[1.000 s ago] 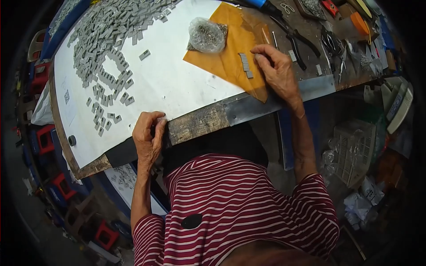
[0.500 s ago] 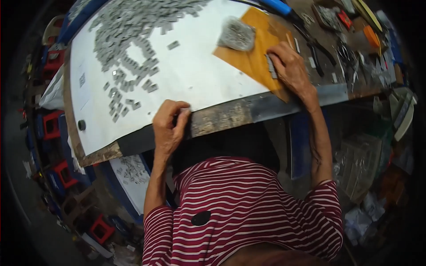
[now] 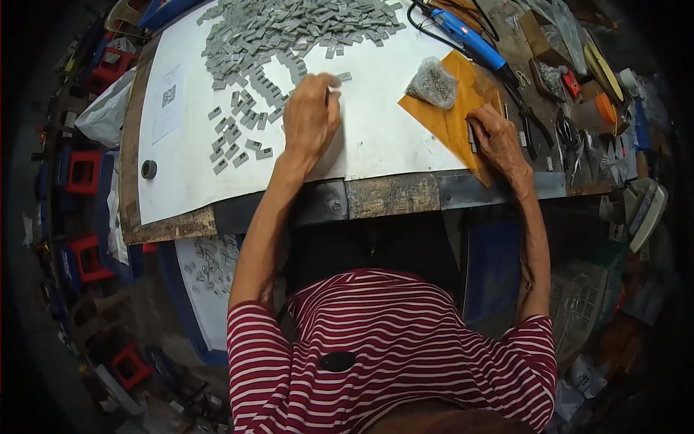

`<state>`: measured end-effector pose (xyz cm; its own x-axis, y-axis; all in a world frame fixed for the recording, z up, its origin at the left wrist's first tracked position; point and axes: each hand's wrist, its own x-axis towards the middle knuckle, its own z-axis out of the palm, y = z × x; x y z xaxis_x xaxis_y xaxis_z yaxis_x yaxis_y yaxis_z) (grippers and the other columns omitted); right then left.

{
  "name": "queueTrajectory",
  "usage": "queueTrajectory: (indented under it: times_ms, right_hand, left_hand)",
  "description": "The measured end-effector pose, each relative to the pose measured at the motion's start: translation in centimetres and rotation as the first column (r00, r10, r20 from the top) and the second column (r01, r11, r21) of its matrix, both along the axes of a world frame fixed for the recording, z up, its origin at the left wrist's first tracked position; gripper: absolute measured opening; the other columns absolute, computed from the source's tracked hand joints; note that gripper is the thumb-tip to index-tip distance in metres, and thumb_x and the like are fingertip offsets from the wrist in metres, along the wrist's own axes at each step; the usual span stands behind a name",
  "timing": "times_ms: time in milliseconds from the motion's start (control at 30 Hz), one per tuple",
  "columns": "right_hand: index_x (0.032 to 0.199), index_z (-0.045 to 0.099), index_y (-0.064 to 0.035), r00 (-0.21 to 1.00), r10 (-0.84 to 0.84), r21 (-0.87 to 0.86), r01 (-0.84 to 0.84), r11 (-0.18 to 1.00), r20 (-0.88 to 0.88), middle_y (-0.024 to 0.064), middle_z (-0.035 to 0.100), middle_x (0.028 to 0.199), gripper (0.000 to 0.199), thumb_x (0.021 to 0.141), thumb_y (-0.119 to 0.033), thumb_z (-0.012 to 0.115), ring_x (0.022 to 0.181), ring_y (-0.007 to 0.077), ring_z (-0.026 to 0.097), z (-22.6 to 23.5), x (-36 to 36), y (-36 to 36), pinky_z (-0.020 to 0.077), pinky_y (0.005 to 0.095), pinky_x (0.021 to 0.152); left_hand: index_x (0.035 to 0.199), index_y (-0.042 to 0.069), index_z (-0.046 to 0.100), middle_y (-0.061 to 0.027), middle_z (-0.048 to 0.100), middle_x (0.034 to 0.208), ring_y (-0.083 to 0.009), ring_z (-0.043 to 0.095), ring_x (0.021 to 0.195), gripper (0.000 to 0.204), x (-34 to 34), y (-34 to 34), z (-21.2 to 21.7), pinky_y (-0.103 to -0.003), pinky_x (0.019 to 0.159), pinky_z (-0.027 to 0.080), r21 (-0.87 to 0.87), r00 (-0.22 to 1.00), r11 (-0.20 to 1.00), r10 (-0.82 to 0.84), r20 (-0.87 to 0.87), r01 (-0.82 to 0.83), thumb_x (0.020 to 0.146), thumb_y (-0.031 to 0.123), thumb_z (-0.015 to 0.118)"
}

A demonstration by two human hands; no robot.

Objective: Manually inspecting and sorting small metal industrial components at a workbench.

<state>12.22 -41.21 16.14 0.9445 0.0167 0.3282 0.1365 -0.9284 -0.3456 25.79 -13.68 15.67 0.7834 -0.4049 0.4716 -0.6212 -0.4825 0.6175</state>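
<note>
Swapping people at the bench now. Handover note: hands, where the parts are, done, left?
Left hand: out over the white sheet, fingertips at the near edge of the grey pieces; whether it has one pinched, I cannot tell.
Right hand: resting on the orange paper, pressing a small grey piece against it.
Parts: big pile of small grey pieces at the far side of the sheet, strays trailing toward the left hand. Clear bag of small metal bits sits on the orange paper.
Done: one piece is at the orange paper.
Left: nearly the whole pile is still on the sheet.
</note>
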Motion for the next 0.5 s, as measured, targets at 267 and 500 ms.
queueTrajectory:
  times_ms: [267,500]
  right_hand:
    - [0.086,0.053,0.0004,1.0,0.001,0.038,-0.002,0.999,0.013,0.0147,0.054,0.081,0.008,0.079,0.001,0.054,0.075,0.034,0.056,-0.4,-0.6,-0.3,0.0442,0.0377,0.062]
    - [0.087,0.053,0.0015,1.0,0.026,0.031,-0.026,0.999,-0.007,0.0151,0.053,0.082,0.009,0.082,-0.006,0.052,0.078,0.0338,0.054,-0.7,-0.3,-1.3,0.0429,0.0384,0.067]
  left_hand:
    - [0.093,0.007,0.062,-0.0109,0.054,0.091,-0.0278,0.052,0.084,0.022,3.6,-3.5,-2.5,-0.039,0.073,0.041,0.315,0.972,0.943,0.028,0.231,-0.103,0.071,0.01,0.065]
    - [0.079,0.009,0.062,-0.0099,0.056,0.079,-0.0288,0.053,0.08,0.009,4.7,-3.2,-3.9,-0.041,0.068,0.041,0.357,0.932,0.925,-0.01,0.362,-0.129,0.07,0.009,0.059]
